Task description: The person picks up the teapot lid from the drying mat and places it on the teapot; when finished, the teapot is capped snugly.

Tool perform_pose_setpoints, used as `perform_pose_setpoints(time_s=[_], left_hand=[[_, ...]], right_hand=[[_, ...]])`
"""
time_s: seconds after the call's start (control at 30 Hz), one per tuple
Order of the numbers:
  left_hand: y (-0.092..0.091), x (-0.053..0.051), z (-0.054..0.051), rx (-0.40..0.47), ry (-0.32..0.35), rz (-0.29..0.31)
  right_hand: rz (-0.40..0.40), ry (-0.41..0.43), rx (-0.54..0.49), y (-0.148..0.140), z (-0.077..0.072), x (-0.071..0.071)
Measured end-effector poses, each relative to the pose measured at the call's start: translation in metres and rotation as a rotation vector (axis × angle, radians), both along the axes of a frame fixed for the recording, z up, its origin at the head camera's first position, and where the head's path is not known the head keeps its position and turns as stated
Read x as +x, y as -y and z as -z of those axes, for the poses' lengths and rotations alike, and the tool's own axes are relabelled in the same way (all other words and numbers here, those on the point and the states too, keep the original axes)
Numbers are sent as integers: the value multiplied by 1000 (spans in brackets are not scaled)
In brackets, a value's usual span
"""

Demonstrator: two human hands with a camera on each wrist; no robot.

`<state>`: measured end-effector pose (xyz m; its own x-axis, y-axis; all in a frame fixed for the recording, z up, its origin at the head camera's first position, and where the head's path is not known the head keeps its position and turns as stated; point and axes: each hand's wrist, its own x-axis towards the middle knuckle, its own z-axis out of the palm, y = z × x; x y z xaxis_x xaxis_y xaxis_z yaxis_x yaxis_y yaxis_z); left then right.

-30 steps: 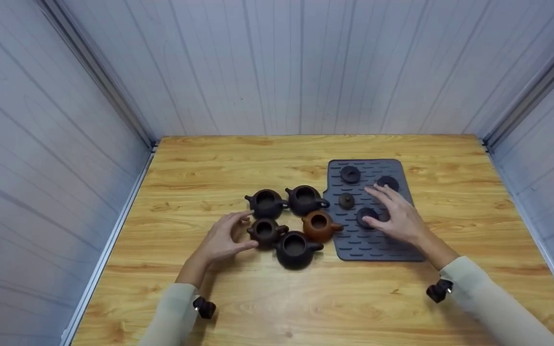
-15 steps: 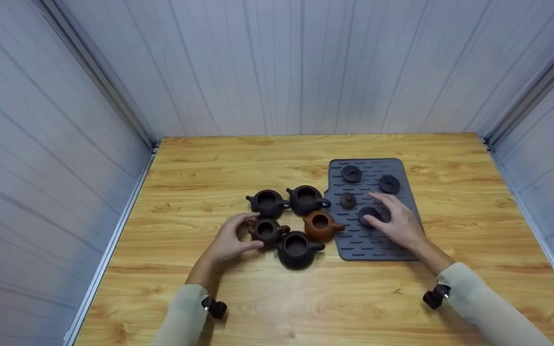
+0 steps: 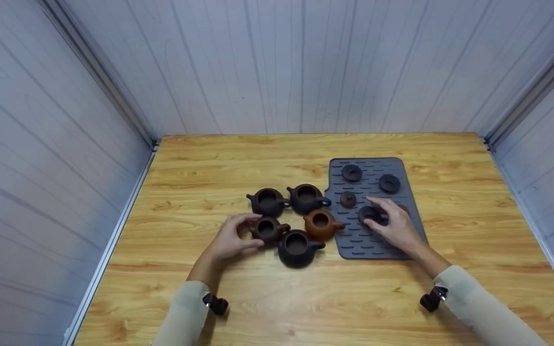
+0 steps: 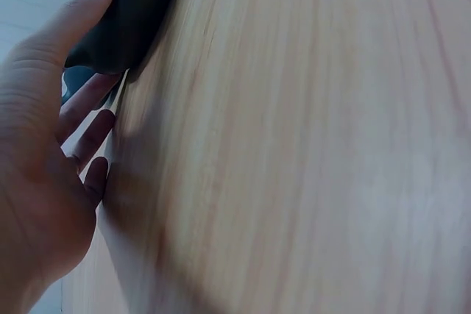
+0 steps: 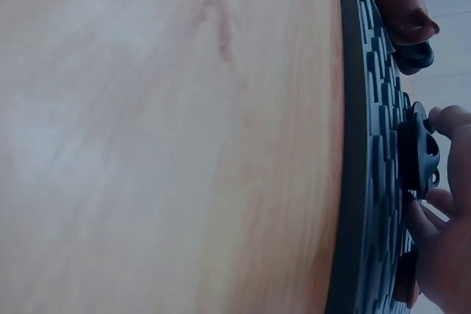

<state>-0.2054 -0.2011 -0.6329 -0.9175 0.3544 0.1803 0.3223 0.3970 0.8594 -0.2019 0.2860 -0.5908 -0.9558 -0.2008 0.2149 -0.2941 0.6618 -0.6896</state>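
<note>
In the head view, my left hand (image 3: 229, 239) curves around the small dark brown teapot (image 3: 266, 230), thumb at its near side and index finger at its far side. In the left wrist view, the thumb (image 4: 77, 16) overlaps a dark pot. My right hand (image 3: 396, 228) is over the grey mat (image 3: 354, 251), pinching a black lid (image 3: 368, 212) between thumb and fingers. In the right wrist view, this lid (image 5: 418, 151) sits low against the mat. A reddish-brown lid (image 3: 404, 208) shows partly behind the right hand.
Other lidless teapots cluster beside the small one: two black ones (image 3: 267, 210) behind, an orange-brown one (image 3: 324, 231) right, a black one (image 3: 297, 259) in front. On the mat lie two black lids (image 3: 352, 179) and a small brown lid (image 3: 348, 200). Panels surround the wooden table (image 3: 277, 307).
My left hand has moved right and closed around the small brown teapot. The right hand's fingers have drawn in from the far black lid towards the nearer one.
</note>
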Motion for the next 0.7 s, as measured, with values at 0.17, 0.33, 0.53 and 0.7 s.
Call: perform_pose_setpoints(time_s=[0.17,0.33,0.53,0.7], left_hand=[[-1,2,-3,7,23,1],[-3,5,-13,-7,76,-1],[-9,8,-30,28,190,28],[-9,8,-34,22,184,26]], right_hand=[[9,-66,38,0,4,0],[19,-78,25,0,5,1],[40,-4,-32,0,5,1],[44,39,-73,-1,7,-1]])
